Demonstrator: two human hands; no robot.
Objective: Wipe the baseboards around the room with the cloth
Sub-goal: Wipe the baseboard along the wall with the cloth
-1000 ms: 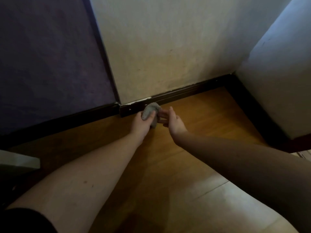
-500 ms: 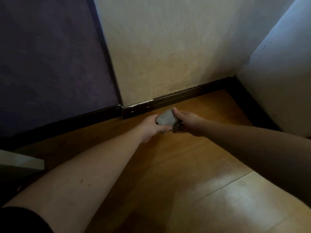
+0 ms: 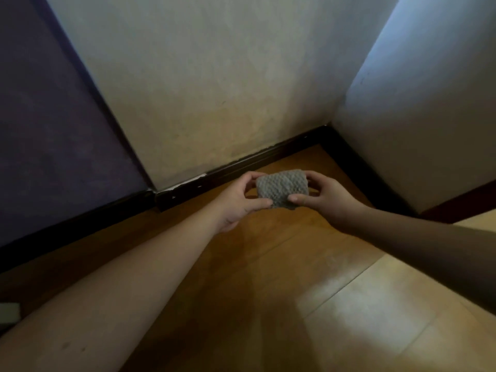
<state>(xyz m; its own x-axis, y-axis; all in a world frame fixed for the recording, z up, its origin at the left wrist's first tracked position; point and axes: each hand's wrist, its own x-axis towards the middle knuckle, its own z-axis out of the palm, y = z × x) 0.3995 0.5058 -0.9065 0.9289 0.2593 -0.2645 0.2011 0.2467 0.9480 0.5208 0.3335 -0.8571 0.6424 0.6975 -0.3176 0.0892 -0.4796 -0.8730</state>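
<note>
A grey textured cloth, folded into a small pad, is held above the wooden floor between both hands. My left hand pinches its left edge with thumb and fingers. My right hand pinches its right edge the same way. The dark baseboard runs along the foot of the pale wall just beyond the cloth, with chipped white paint at its left end. The cloth does not touch the baseboard.
A purple wall stands on the left with its own dark baseboard. A second pale wall closes the corner on the right. Glossy wooden floor spreads in front. A pale object sits at the left edge.
The cloth has come away from the baseboard and moved right. My right hand has taken hold of it, and both hands now hold it spread between them.
</note>
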